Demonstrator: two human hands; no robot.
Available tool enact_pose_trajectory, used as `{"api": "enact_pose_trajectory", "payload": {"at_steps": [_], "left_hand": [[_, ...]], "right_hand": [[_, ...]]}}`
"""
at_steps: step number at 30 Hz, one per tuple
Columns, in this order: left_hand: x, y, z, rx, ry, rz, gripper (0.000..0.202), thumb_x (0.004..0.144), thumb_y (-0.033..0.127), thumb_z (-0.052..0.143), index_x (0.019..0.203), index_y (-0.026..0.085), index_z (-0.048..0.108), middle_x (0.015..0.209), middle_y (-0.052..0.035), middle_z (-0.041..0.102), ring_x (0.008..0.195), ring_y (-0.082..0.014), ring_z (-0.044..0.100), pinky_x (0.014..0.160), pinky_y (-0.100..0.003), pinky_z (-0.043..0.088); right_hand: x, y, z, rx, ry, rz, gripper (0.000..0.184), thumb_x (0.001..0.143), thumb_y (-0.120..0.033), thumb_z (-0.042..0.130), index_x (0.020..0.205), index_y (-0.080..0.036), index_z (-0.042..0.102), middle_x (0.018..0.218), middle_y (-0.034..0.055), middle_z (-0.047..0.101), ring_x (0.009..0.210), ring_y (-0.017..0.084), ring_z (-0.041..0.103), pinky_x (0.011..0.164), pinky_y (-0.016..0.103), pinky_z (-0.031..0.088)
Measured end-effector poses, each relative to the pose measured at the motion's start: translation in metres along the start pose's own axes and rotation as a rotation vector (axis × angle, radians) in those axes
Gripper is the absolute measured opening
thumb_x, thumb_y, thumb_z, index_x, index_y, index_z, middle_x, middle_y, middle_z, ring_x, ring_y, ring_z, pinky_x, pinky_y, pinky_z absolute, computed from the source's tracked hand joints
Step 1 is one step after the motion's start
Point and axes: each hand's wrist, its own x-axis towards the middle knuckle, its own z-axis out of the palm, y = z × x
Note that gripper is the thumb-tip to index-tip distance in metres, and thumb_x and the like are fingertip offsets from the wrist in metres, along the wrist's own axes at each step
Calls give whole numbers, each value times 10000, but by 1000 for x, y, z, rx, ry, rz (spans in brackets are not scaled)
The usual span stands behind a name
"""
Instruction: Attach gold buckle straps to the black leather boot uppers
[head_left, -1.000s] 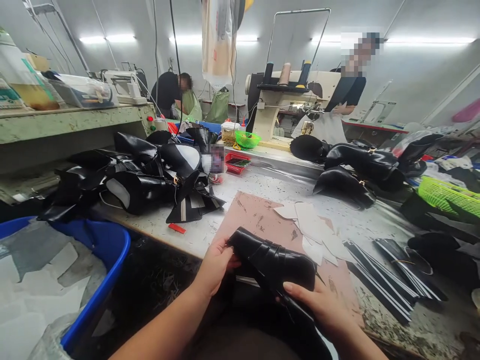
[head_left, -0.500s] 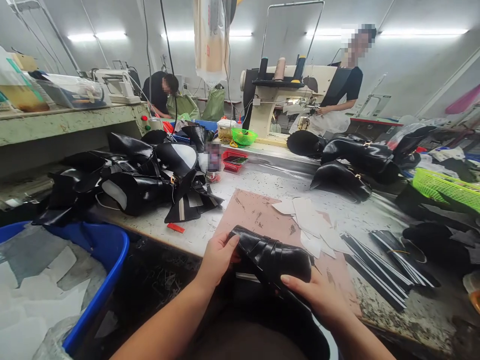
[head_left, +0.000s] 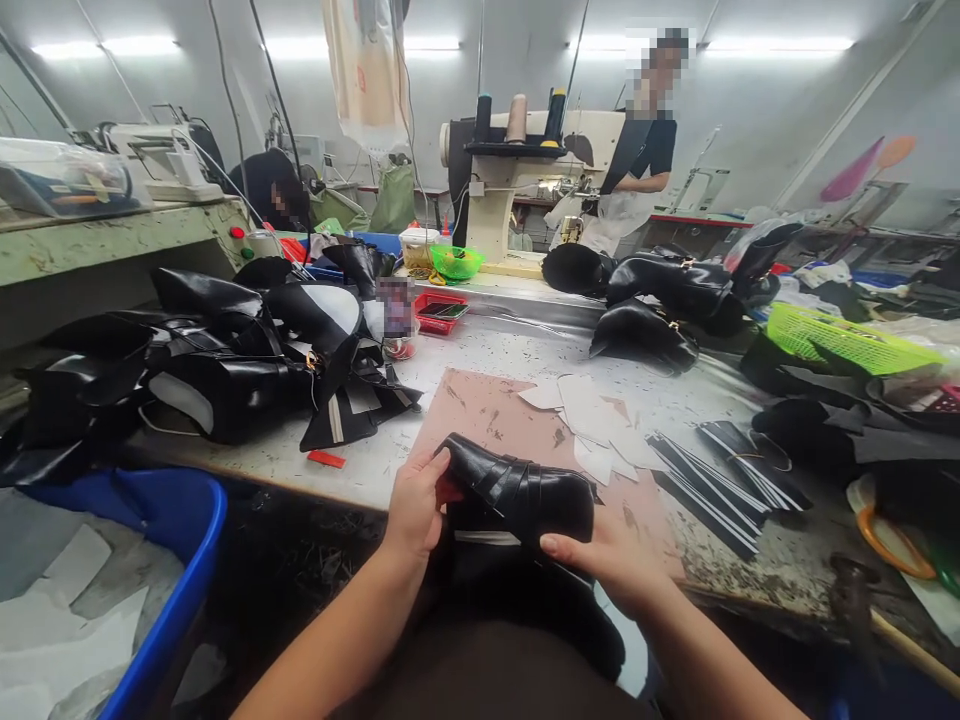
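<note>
A left hand (head_left: 415, 505) pinches the left end of a black leather piece (head_left: 517, 488) at the near edge of the desk (head_left: 495, 347); the right hand (head_left: 626, 565) clasps its right end, thumb on top. Should either grip slacken, the piece could slip off the near side; squeezed hard, it might crease. A careless far-right sweep could scatter the white sheets (head_left: 592, 412).
</note>
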Motion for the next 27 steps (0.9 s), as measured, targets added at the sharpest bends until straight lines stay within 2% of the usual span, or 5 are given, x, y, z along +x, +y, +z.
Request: {"api": "enact_pose_trajectory", "payload": {"at_steps": [5, 10, 18, 24, 27], "left_hand": [[-2, 2, 4, -33, -35, -54, 238, 546, 288, 736, 680, 127, 623, 532, 22, 604, 423, -76, 514, 393, -166, 389], [-9, -3, 6, 2, -147, -141, 337, 559, 303, 767, 827, 152, 629, 696, -10, 679, 555, -125, 609, 488, -207, 480], [-11, -11, 12, -35, -97, -167, 294, 562, 279, 772, 763, 140, 610, 616, 5, 661, 490, -102, 584, 428, -171, 450], [-21, -16, 18, 126, -288, -272, 359, 540, 283, 799, 801, 93, 641, 713, -61, 700, 590, -138, 633, 500, -189, 489], [-26, -19, 22, 120, -270, -261, 332, 526, 289, 803, 737, 84, 647, 636, -48, 684, 538, -114, 607, 480, -170, 465]], "right_hand": [[1, 4, -3, 69, 46, 57, 504, 597, -456, 751, 972, -131, 661, 963, 102, 686, 952, 304, 606, 866, 437, 457], [1, 7, -7, 112, 56, 53, 494, 594, -407, 767, 990, -136, 648, 948, 87, 685, 937, 280, 609, 864, 419, 453], [1, 17, -12, 143, 40, 45, 480, 609, -389, 765, 1002, -144, 636, 946, 78, 682, 940, 271, 609, 874, 423, 443], [2, 14, -13, 157, 43, 15, 502, 569, -400, 780, 983, -156, 636, 1038, 97, 659, 947, 286, 603, 883, 447, 434], [2, 13, -14, 167, 51, 16, 508, 561, -404, 784, 980, -161, 632, 1031, 93, 663, 960, 289, 599, 895, 453, 425]]}}
